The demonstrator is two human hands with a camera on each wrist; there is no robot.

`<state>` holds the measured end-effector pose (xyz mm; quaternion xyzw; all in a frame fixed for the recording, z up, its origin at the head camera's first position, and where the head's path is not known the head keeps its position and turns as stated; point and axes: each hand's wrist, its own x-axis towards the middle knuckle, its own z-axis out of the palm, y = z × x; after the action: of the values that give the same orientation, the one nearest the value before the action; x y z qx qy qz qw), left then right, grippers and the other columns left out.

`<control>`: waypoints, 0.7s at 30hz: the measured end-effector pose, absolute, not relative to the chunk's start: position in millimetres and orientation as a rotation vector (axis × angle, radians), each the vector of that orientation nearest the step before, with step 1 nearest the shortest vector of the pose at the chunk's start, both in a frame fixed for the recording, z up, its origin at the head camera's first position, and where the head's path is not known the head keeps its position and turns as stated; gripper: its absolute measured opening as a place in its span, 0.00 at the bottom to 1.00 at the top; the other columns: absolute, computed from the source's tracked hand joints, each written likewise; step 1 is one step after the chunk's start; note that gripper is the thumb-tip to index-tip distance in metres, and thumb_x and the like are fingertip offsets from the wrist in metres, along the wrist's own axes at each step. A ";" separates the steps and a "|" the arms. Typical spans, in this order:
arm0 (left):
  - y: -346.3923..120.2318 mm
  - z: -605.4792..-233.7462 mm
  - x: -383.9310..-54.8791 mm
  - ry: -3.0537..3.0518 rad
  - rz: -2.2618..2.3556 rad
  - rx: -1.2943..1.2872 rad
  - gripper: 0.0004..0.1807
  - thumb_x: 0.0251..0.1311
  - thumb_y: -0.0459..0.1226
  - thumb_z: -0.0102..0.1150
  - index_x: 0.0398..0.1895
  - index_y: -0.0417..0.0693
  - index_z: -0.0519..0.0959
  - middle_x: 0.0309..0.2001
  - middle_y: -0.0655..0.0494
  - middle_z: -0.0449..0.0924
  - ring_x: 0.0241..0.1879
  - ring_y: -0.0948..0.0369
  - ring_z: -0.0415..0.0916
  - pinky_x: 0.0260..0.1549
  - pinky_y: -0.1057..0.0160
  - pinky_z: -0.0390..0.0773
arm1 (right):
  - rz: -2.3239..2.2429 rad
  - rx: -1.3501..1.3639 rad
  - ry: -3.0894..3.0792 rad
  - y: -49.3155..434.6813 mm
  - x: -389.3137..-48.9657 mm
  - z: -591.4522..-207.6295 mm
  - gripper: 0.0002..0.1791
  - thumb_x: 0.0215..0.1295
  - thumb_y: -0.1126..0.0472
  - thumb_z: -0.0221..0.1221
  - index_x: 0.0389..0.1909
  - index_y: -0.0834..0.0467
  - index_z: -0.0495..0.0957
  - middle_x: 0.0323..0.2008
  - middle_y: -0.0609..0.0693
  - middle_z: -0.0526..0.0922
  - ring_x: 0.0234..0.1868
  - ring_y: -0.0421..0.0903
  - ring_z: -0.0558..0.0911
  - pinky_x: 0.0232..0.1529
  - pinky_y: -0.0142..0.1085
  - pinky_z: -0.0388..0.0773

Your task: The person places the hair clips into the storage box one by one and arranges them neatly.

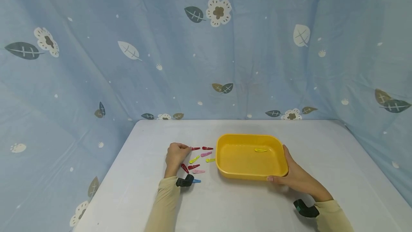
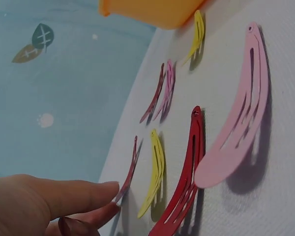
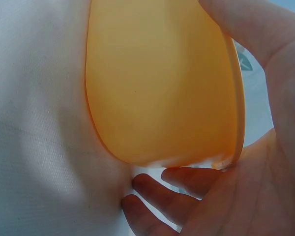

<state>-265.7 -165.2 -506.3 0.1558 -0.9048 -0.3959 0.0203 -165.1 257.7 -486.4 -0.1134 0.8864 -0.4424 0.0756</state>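
My left hand [image 1: 175, 156] pinches the near end of a dark red hair clip [image 2: 130, 172] between thumb and finger, at the far left of a loose group of snap clips. Around it on the table lie a yellow clip [image 2: 156, 172], a red clip [image 2: 189, 172], a pale pink clip [image 2: 238, 118] and several others. My right hand [image 1: 299, 176] grips the near right corner of a yellow plastic tray [image 1: 248, 177], thumb on the front side and fingers along the right side. Inside the tray lies one yellow clip [image 1: 260, 150].
A white cloth-covered table [image 1: 244, 207] carries everything. Beyond it hangs a blue curtain [image 1: 257, 63] printed with leaves and flowers. A blue clip [image 1: 197, 181] lies partly hidden behind the left wrist camera [image 1: 185, 180].
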 end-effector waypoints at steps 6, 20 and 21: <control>-164.1 -506.4 -266.0 -2.823 -1.183 0.486 0.12 0.60 0.45 0.71 0.36 0.45 0.89 0.36 0.50 0.89 0.31 0.57 0.79 0.26 0.65 0.67 | -1.310 -0.322 2.656 258.8 -166.1 -488.1 0.74 0.57 0.48 0.75 0.82 0.58 0.23 0.76 0.66 0.60 0.61 0.52 0.74 0.61 0.55 0.74; -161.8 -507.2 -267.7 -2.859 -1.159 0.484 0.10 0.61 0.43 0.71 0.35 0.46 0.89 0.35 0.51 0.88 0.31 0.58 0.77 0.27 0.64 0.67 | -1.297 -0.321 2.665 259.6 -165.1 -488.5 0.74 0.58 0.47 0.74 0.82 0.57 0.22 0.77 0.66 0.58 0.62 0.54 0.74 0.61 0.55 0.74; -161.6 -506.6 -267.7 -2.857 -1.166 0.484 0.10 0.62 0.43 0.70 0.36 0.45 0.89 0.35 0.51 0.88 0.31 0.57 0.77 0.27 0.64 0.67 | -1.300 -0.325 2.665 259.5 -165.1 -488.3 0.74 0.58 0.47 0.74 0.82 0.57 0.23 0.76 0.65 0.60 0.61 0.53 0.74 0.60 0.53 0.75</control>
<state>-267.7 -161.6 -506.6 0.1549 -0.9147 -0.3731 0.0090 -165.1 259.5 -488.3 -0.1087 0.8906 -0.4343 0.0792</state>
